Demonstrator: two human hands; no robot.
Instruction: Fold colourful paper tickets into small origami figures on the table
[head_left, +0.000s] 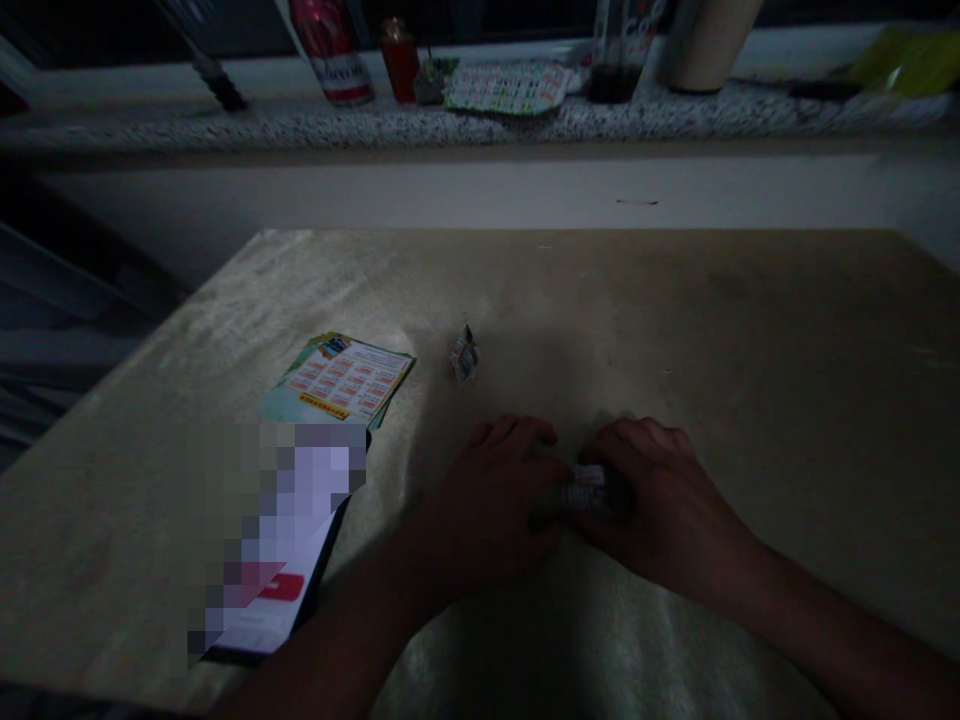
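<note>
Both hands meet low over the table, right of the view's middle. A small printed paper piece [589,490] shows between them, dim and partly covered by fingers. My left hand [499,500] has its fingers bent against the left side of the piece. Around its right side curl the fingers of my right hand [652,490]. A small folded printed paper [465,355] stands on the table beyond my left hand. Further left lies a stack of printed leaflets [345,380], slightly fanned.
A lit phone [300,540], partly pixelated, lies left of my left forearm. The table [750,330] ends at a white wall. On the speckled sill [405,125] above stand a pink can [334,55], a red bottle [400,62], a printed packet [510,88] and a glass [619,60].
</note>
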